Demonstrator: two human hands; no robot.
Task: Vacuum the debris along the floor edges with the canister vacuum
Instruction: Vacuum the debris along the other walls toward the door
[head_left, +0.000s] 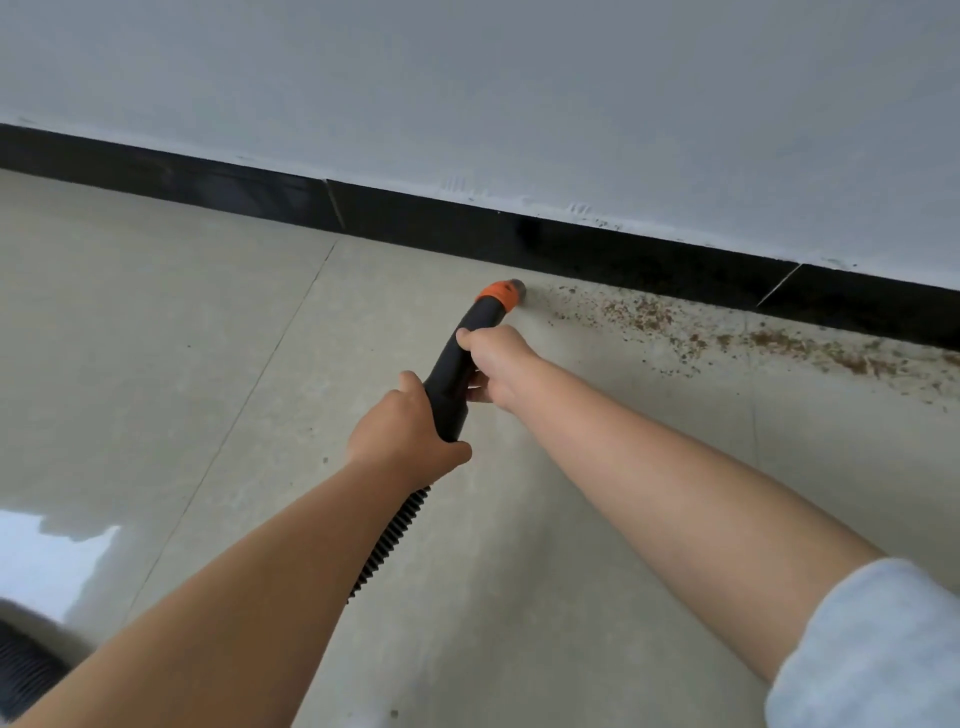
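Right now the brown debris (727, 338) lies along the black baseboard (597, 249), right of the orange-tipped nozzle (501, 295). Both hands, left hand (410, 426) and right hand (493, 366), grip the wand (457, 374); pushing too fast may scatter crumbs across the floor (156, 312).

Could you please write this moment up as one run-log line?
both hands grip vacuum nozzle | left hand rear, right hand front | tip at baseboard | debris lies to its right
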